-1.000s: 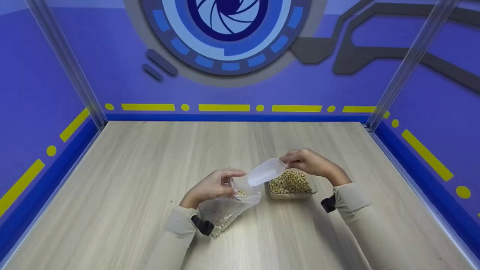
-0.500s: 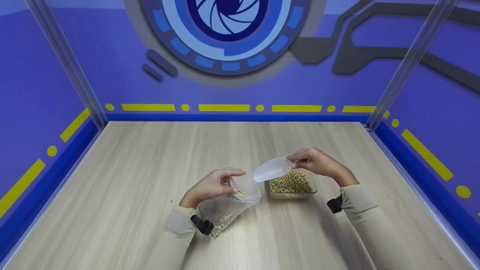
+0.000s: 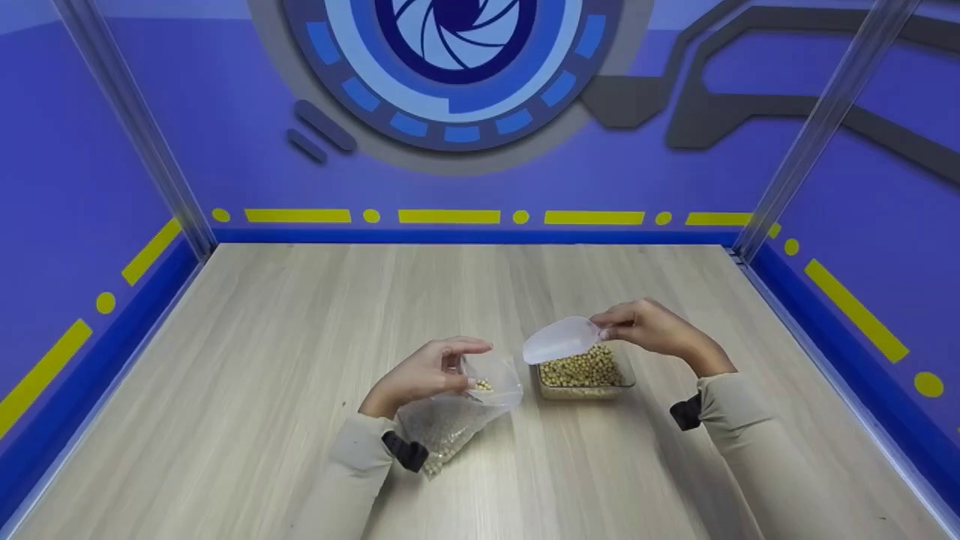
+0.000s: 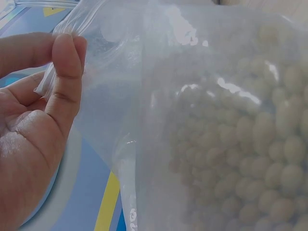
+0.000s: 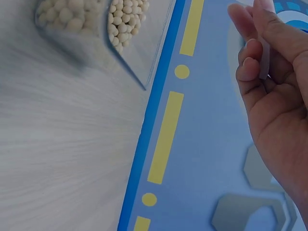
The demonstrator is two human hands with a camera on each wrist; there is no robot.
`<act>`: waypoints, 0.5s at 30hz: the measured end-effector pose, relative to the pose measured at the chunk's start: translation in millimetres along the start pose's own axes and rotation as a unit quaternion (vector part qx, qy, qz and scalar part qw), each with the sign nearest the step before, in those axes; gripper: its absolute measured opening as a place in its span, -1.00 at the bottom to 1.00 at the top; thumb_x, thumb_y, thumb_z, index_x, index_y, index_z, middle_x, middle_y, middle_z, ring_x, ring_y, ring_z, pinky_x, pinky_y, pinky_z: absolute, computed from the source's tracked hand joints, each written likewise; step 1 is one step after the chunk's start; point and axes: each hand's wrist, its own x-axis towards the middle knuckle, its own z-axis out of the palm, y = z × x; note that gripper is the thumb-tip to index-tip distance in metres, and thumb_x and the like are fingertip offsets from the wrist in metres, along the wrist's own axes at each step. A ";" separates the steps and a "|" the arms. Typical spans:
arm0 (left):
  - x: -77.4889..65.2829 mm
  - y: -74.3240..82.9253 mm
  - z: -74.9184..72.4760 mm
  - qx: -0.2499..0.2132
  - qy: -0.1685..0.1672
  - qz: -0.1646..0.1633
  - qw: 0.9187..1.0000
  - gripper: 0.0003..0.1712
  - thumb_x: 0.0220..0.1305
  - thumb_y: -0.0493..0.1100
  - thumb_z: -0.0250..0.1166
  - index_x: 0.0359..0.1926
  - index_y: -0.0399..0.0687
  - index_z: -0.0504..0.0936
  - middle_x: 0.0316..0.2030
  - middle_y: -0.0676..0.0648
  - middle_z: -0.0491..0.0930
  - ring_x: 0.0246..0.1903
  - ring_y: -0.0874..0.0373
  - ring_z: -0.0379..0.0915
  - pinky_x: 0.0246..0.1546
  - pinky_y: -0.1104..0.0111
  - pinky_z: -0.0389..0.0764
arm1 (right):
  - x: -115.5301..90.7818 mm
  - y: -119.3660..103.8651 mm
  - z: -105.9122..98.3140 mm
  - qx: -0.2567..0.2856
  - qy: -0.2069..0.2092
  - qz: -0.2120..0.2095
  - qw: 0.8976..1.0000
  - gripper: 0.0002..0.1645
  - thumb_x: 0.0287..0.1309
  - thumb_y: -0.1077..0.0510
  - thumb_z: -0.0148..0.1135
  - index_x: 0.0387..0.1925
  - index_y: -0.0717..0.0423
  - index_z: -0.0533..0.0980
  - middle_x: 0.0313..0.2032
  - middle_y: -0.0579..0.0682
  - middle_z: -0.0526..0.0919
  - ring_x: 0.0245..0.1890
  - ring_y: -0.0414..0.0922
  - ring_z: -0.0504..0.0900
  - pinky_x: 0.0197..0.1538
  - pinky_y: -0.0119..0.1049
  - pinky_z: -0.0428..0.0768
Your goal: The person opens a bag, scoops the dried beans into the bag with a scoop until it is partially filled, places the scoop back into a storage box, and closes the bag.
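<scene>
My left hand (image 3: 424,375) pinches the mouth of a clear plastic zip bag (image 4: 139,72), which leans on the table with its top spread. Round pale beans (image 4: 260,168) fill its lower part, and a few show through the opening in the head view. By its handle, my right hand (image 3: 660,330) grips a translucent white scoop (image 3: 559,341). The scoop hangs tilted over the back left of a glass container (image 3: 585,393) heaped with the same beans (image 3: 581,371). In the right wrist view, fingers (image 5: 250,70) curl round the handle; the scoop's bowl is out of frame there.
The bag and container stand side by side on a wood-grain table (image 3: 315,315), a narrow gap between them. Blue panels (image 3: 480,187) with yellow marks enclose the back and sides. A tiny dark speck lies left of the left hand.
My right hand has drawn the scoop rightward, away from the bag's mouth to above the glass container, and the scoop lies flatter. The left hand and bag stay in place.
</scene>
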 end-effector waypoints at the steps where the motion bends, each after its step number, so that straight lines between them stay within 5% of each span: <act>1: 0.0 0.1 -0.1 0.000 -0.001 0.000 1.000 -0.36 0.11 -0.43 0.24 0.28 -0.25 0.43 0.23 -0.26 0.42 -0.42 0.29 0.36 -0.41 0.54 0.45 | -1.0 0.7 -0.9 -0.004 0.001 0.001 1.000 -0.64 0.18 0.23 0.26 -0.01 0.31 0.61 -0.07 0.25 0.68 -0.07 0.14 0.67 -0.09 -0.19 0.65; 15: -0.5 -1.4 0.4 0.008 0.001 0.005 1.000 -0.35 0.09 -0.43 0.24 0.27 -0.25 0.44 0.26 -0.23 0.41 -0.42 0.27 0.28 -0.41 0.53 0.38 | -17.5 7.3 -13.6 -0.034 0.007 0.045 0.998 -0.71 0.16 0.30 0.25 -0.06 0.30 0.64 -0.10 0.23 0.70 -0.11 0.10 0.69 -0.13 -0.20 0.66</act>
